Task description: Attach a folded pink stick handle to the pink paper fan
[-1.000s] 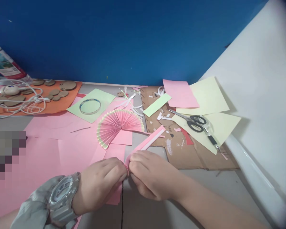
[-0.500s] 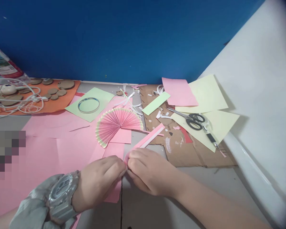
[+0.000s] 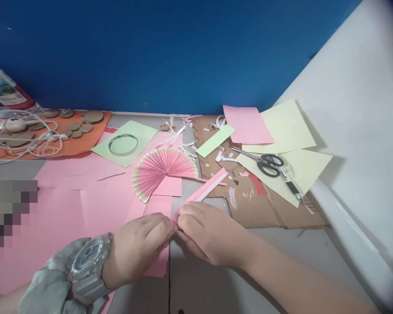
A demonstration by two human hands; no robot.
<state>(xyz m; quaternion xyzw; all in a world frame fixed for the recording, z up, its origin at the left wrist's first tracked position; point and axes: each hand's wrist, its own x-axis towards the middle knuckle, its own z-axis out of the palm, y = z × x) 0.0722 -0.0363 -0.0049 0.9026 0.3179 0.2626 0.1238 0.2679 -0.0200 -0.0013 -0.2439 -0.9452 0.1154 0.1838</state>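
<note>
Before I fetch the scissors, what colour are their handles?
Black handles, best seen in the head view.

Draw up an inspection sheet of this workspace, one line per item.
Surface: gray surface, partly covered by pink sheets and brown cardboard
Job's things: folded pink strip in both hands; pleated fan lying beyond them
Clutter: paper scraps; scissors and pen at right; ring on a green sheet; bottle at far left
Hands: left hand and right hand close together, fingers closed on the strip
Cables: tangled white cable, over the orange sheet
Surroundings: blue panel behind, white panel at right; co-workers: nothing seen
</note>
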